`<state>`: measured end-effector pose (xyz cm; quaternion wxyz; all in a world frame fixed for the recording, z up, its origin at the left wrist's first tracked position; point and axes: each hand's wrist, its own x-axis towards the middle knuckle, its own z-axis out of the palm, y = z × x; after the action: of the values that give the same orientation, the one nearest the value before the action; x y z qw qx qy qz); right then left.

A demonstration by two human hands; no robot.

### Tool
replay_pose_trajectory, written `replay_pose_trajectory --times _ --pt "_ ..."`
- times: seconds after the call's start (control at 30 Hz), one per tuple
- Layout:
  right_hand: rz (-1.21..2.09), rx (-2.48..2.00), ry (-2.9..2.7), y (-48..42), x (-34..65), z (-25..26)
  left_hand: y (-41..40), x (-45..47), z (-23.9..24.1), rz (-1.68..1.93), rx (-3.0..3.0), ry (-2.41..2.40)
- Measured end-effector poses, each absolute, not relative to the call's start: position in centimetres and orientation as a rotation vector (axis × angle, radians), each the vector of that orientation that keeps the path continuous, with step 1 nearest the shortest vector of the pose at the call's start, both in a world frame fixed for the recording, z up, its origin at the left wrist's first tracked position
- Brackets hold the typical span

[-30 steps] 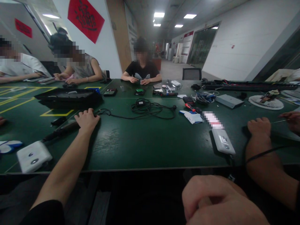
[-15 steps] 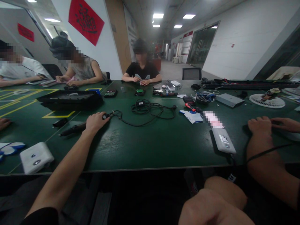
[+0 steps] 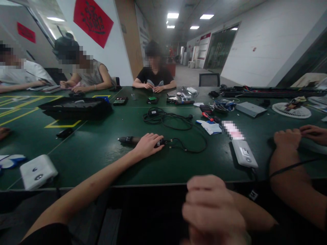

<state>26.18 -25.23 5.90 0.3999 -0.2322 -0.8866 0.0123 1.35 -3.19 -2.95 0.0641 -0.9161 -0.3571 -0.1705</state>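
My left hand [image 3: 148,145] lies over a black corded tool [image 3: 129,140], a long dark handle lying on the green table [image 3: 107,160], fingers closed around its rear end. Its cable [image 3: 189,148] loops off to the right towards a coil of black cord [image 3: 163,117]. My right hand [image 3: 212,207] hovers low and close to the camera below the table's near edge, fingers curled in a loose fist with nothing visible in it.
A white device [image 3: 35,172] sits at the near left and another white device [image 3: 244,153] at the near right. A neighbour's arm and hands [image 3: 287,139] rest at the right. A black tray [image 3: 74,107], screwdriver [image 3: 208,116] and small parts lie further back; three people sit opposite.
My left hand has dragged the black tool from the left side to the middle of the table, its cable trailing. My right hand has risen and shifted left.
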Motion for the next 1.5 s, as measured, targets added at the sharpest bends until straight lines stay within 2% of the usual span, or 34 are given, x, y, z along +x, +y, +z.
replay_pose_trajectory --times 0.07,0.17,0.3,0.43,0.63,0.8,1.0,1.5 --pt "-0.039 -0.662 -2.4 -21.2 26.2 6.1 -4.1 2.2 -3.0 -0.532 -2.771 -1.045" --pt "-0.12 -1.084 -2.529 -15.6 28.1 5.4 -4.7 2.4 -2.8 -0.565 -2.769 -1.025" --pt "-0.093 -1.334 -2.623 -12.4 31.0 3.0 -4.8 2.2 -2.3 -0.582 -2.774 -0.963" --pt "-0.052 -1.309 -2.711 -11.1 31.4 1.9 -5.1 2.5 -2.1 -0.556 -2.802 -0.889" --pt "0.124 -1.218 -2.83 -8.1 29.9 3.0 -4.6 4.1 -2.2 -0.503 -2.738 -0.897" --pt "0.3 -1.148 -2.677 -6.7 29.3 1.5 -3.6 4.4 -2.5 -0.449 -2.717 -0.826" --pt "0.253 -1.081 -2.55 -6.9 29.3 -1.1 -3.3 3.5 -3.0 -0.491 -2.729 -0.749" --pt "0.113 -1.244 -2.46 -7.2 29.3 -1.2 -3.8 3.5 -2.8 -0.548 -2.716 -0.73"
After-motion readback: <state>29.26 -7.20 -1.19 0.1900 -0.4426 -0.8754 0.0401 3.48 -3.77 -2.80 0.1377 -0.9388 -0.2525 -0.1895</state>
